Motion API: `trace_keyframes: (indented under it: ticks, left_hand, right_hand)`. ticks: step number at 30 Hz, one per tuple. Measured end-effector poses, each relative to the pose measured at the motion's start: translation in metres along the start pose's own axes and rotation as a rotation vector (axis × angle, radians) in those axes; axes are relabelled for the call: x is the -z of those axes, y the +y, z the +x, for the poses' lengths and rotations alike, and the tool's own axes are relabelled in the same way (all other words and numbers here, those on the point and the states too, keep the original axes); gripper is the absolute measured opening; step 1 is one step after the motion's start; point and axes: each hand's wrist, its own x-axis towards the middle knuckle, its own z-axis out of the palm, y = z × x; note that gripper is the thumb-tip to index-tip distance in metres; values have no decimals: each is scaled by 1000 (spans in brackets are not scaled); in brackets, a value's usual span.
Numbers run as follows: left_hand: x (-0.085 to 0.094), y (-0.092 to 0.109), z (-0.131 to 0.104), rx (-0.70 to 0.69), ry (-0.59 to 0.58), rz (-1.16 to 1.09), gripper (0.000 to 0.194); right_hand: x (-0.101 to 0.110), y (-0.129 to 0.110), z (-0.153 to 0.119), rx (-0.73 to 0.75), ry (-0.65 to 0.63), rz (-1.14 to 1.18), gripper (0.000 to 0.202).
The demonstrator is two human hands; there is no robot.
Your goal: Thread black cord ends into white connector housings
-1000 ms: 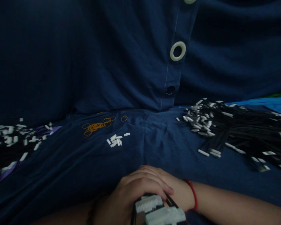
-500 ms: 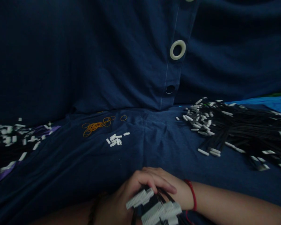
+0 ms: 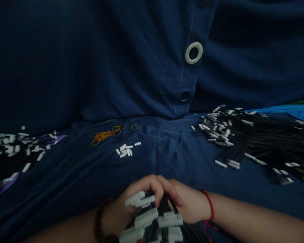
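Note:
At the bottom middle, my left hand (image 3: 124, 204), with a dark beaded bracelet at the wrist, curls its fingers around a bundle of black cables with white connectors (image 3: 146, 218). My right hand (image 3: 194, 204), with a red cord bracelet, meets it from the other side. Its fingers are closed about the same cables, partly hidden behind the left fingers. Several white connectors fan out below the hands, facing the camera. The lower part of the bundle runs out of the picture.
Small white connector pieces (image 3: 125, 150) lie on the dark blue cloth (image 3: 152, 165), near a heap of orange rubber bands (image 3: 103, 135). White-ended black cables (image 3: 263, 135) are piled at right, with another pile (image 3: 12, 148) at left on purple material. A blue curtain with a ring (image 3: 194, 53) hangs behind.
Both hands have risen slightly and shifted a little left with the cable bundle. The connectors have turned and spread, and more of them show below the fingers.

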Motion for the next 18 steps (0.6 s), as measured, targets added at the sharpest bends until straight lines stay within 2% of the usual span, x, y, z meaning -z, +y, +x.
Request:
trace_keyframes:
  ticks: [4,8,13,15,18]
  left_hand:
    - [-2,0,-2,2,42,-35,44]
    - [1,-8,-5,3,73,-31,46]
    - [1,-21,-7,50,149,-1,44]
    - [-1,-24,-5,78,188,185,34]
    - [-2,-17,0,-21,201,533,6]
  right_hand:
    - [-2,0,0,11,52,30,18]
    - [-3,-4,2,22,87,52,18]
    - [-4,-2,1,-33,52,138,17]
    - [-7,2,0,-84,46,253,20]
    - [-14,8,-1,-224,39,534,41]
